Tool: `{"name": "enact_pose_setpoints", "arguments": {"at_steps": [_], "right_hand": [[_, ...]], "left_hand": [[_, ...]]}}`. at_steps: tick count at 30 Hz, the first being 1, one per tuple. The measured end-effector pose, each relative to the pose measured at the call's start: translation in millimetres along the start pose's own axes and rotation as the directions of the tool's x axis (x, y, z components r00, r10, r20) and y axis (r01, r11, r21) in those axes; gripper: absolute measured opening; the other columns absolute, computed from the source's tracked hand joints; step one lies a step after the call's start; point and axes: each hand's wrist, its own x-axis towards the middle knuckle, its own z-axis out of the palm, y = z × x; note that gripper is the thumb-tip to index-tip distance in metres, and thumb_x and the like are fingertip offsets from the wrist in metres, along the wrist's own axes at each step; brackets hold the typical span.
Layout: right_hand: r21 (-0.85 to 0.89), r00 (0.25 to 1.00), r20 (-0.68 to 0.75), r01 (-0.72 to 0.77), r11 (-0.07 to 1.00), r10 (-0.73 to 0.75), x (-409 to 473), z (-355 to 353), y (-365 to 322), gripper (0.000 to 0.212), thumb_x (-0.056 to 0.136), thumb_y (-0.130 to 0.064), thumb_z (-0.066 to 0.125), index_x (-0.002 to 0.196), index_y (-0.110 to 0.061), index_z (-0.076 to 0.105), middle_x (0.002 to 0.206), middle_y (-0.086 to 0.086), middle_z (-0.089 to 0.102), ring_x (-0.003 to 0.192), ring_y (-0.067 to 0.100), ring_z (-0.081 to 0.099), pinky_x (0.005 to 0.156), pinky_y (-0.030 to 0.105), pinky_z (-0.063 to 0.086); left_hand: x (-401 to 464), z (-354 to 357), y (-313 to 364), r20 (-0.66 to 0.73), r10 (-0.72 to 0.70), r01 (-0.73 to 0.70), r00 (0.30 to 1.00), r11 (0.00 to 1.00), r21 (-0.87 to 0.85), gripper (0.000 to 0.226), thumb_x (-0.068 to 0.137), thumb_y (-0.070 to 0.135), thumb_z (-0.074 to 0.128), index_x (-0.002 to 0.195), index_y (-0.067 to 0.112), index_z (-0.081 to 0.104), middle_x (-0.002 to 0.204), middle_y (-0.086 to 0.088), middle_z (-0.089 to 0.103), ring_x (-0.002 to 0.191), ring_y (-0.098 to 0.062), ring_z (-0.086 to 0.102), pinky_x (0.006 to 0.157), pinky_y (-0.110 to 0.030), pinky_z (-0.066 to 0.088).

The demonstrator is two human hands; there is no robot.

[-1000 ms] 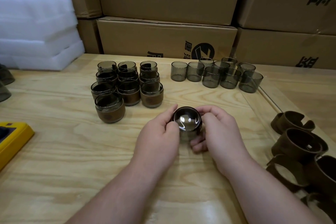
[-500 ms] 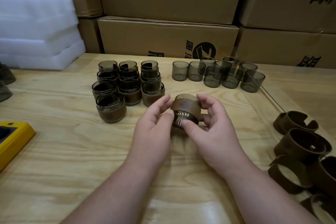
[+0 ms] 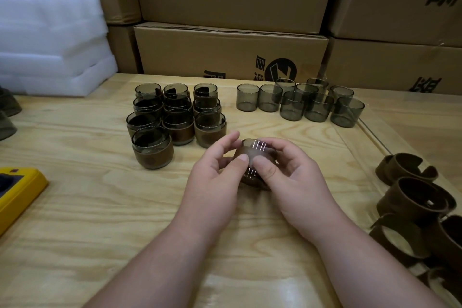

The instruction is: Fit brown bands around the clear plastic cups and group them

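Both hands meet over the middle of the pale wooden table [image 3: 75, 207], holding one smoky clear plastic cup with a brown band around it [image 3: 255, 157] between them. The left hand [image 3: 217, 177] pinches the cup's near side with its thumb, its fingers curled towards the far side; the right hand [image 3: 292, 177] wraps it from the right, thumb pressed on the front beside the left thumb. The cup is blurred, so its tilt cannot be told.

Just beyond the left hand stands a tight cluster of banded cups [image 3: 175, 117], the nearest of them close to the fingertips. Further back and to the right, a group of bare smoky plastic cups [image 3: 300, 102] stands upright. At the right edge lies a heap of loose brown bands [image 3: 412, 197]. A yellow object [image 3: 17, 192] sits at the left edge, white foam sheets [image 3: 50, 40] are stacked at the far left, and printed cardboard boxes [image 3: 230, 50] wall off the back.
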Motion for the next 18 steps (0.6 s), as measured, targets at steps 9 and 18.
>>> {"name": "enact_pose_setpoints", "arguments": {"at_steps": [9, 18], "right_hand": [[0.256, 0.975, 0.131, -0.207, 0.944, 0.178, -2, 2, -11, 0.028, 0.084, -0.039, 0.069, 0.091, -0.012, 0.071, 0.088, 0.023, 0.071, 0.081, 0.03, 0.067, 0.076, 0.046, 0.058], [0.075, 0.979, 0.186, -0.093, 0.993, 0.077, -10, 14, -13, 0.053, 0.087, -0.045, 0.062, 0.071, 0.005, 0.067, 0.068, 0.011, 0.056, 0.067, 0.02, 0.049, 0.065, 0.034, 0.041]], "left_hand": [[-4, -1, 7, 0.117, 0.058, -0.047, 0.992, 0.995, -0.09, 0.017, 0.085, 0.034, 0.061, 0.089, 0.02, 0.069, 0.084, 0.0, 0.073, 0.08, -0.015, 0.067, 0.073, -0.025, 0.056], [-10, 0, 11, 0.177, 0.169, -0.151, 0.97, 0.983, -0.108, 0.047, 0.092, 0.045, 0.052, 0.055, 0.017, 0.049, 0.058, 0.002, 0.043, 0.058, -0.009, 0.042, 0.056, -0.021, 0.039]]}}
